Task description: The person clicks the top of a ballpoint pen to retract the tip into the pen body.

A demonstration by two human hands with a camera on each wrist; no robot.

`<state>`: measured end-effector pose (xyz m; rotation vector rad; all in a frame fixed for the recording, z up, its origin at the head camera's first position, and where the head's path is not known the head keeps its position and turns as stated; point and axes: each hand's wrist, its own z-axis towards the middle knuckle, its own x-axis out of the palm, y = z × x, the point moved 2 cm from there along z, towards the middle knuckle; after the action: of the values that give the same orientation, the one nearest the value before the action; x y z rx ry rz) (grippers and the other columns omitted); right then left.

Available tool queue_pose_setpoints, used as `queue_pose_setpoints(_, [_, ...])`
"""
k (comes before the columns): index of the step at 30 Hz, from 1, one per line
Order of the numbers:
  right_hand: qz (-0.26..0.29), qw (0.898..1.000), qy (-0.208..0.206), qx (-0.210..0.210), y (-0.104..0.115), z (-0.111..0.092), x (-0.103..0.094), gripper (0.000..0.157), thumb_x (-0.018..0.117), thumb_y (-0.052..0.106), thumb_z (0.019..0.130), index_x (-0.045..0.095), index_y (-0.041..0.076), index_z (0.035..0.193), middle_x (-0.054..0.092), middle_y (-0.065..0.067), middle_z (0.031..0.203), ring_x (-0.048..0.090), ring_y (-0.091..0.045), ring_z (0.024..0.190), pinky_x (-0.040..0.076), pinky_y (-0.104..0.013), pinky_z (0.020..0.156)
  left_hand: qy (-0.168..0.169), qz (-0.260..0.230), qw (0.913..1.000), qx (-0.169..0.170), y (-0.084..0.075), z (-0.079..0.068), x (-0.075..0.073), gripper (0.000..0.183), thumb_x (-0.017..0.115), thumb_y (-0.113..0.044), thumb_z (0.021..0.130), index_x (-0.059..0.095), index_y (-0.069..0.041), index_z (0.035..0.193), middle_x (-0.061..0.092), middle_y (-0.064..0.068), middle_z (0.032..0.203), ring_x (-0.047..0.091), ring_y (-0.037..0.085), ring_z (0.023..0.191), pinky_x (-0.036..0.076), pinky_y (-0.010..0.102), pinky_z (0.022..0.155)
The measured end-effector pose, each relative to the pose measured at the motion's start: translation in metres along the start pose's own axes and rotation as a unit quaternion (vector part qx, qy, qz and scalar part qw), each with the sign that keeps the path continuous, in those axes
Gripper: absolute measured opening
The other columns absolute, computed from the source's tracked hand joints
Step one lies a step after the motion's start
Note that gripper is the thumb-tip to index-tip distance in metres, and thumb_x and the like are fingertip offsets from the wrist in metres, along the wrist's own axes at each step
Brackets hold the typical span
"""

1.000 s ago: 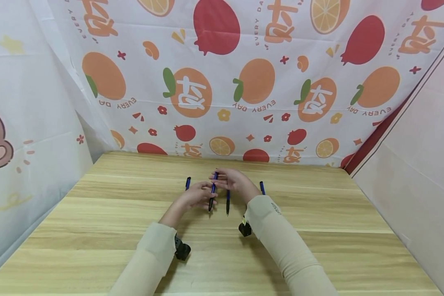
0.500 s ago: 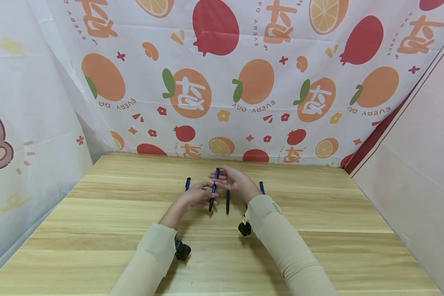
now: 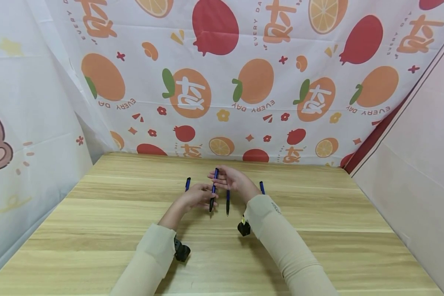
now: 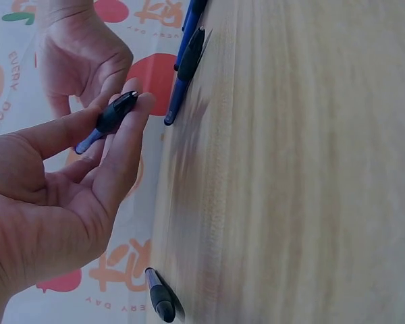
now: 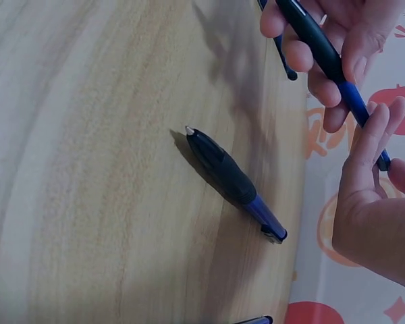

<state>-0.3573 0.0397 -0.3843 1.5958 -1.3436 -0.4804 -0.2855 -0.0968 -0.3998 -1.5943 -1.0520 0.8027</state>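
Note:
A blue pen (image 3: 213, 190) with a black grip section is held between both hands above the table, its tip toward the person. My left hand (image 3: 197, 195) pinches it near the tip end; the left wrist view has the thumb and fingers on the black grip (image 4: 115, 113). At the other, blue end, my right hand (image 3: 231, 179) holds it between thumb and fingers, as the right wrist view shows (image 5: 371, 202). Beneath the right hand lies a similar pen (image 3: 227, 201), unheld. Another pen (image 3: 188, 183) lies beyond the left hand, partly hidden by it.
One more blue pen (image 3: 262, 188) lies to the right, partly behind the right forearm. The wooden table (image 3: 318, 255) runs back to a fruit-print curtain (image 3: 222, 94). Black wrist cameras (image 3: 182, 251) hang below both sleeves.
The held pen and the right hand have shifted slightly away from the person, and more of the pen's far end shows. The pens on the table have not moved.

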Motion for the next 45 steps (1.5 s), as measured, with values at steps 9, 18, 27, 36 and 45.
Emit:
queue_pose_setpoints(9, [-0.008, 1.0, -0.005, 0.0, 0.0016, 0.0003, -0.0008, 0.044, 0.041, 0.028, 0.099, 0.049, -0.003, 0.129, 0.054, -0.014, 0.124, 0.056, -0.023, 0.107, 0.049, -0.028, 0.081, 0.004, 0.001, 1.0, 0.0, 0.0, -0.0005, 0.0008, 0.034, 0.041, -0.002, 0.096, 0.037, 0.014, 0.126, 0.053, 0.028, 0.116, 0.061, 0.033, 0.095, 0.052, 0.039, 0.075])
queue_pose_setpoints(18, [0.002, 1.0, -0.012, 0.003, 0.0012, 0.0022, -0.0019, 0.044, 0.042, 0.03, 0.099, 0.051, -0.002, 0.127, 0.057, -0.013, 0.12, 0.057, -0.023, 0.105, 0.05, -0.028, 0.08, 0.003, 0.002, 1.0, -0.001, 0.0004, -0.0003, 0.0006, 0.034, 0.04, -0.002, 0.097, 0.037, 0.013, 0.126, 0.052, 0.028, 0.117, 0.059, 0.036, 0.098, 0.052, 0.041, 0.075])
queue_pose_setpoints(27, [0.009, 1.0, -0.008, 0.002, -0.0025, 0.0054, -0.0063, 0.042, 0.042, 0.031, 0.099, 0.053, 0.001, 0.126, 0.067, -0.007, 0.101, 0.063, -0.01, 0.068, 0.052, -0.025, 0.069, 0.01, -0.005, 0.9999, -0.001, -0.0007, -0.0022, 0.003, 0.034, 0.038, -0.003, 0.098, 0.033, 0.013, 0.127, 0.052, 0.028, 0.115, 0.059, 0.038, 0.097, 0.051, 0.042, 0.075])
queue_pose_setpoints(36, [0.03, 0.999, -0.006, 0.009, -0.0027, 0.0056, -0.0068, 0.044, 0.044, 0.033, 0.097, 0.052, 0.002, 0.128, 0.068, -0.005, 0.096, 0.063, -0.009, 0.066, 0.052, -0.024, 0.069, -0.002, -0.012, 0.9999, -0.006, -0.0011, 0.001, 0.0027, 0.035, 0.039, -0.002, 0.097, 0.033, 0.011, 0.129, 0.054, 0.026, 0.114, 0.059, 0.036, 0.096, 0.051, 0.043, 0.074])
queue_pose_setpoints(45, [0.033, 0.999, -0.005, 0.017, -0.0026, 0.0062, -0.0068, 0.045, 0.042, 0.033, 0.098, 0.05, 0.003, 0.13, 0.064, -0.009, 0.11, 0.065, -0.011, 0.074, 0.049, -0.025, 0.08, -0.008, -0.005, 0.9999, -0.004, -0.0006, 0.0017, 0.002, 0.037, 0.038, -0.002, 0.097, 0.031, 0.011, 0.131, 0.05, 0.03, 0.119, 0.058, 0.038, 0.098, 0.051, 0.045, 0.076])
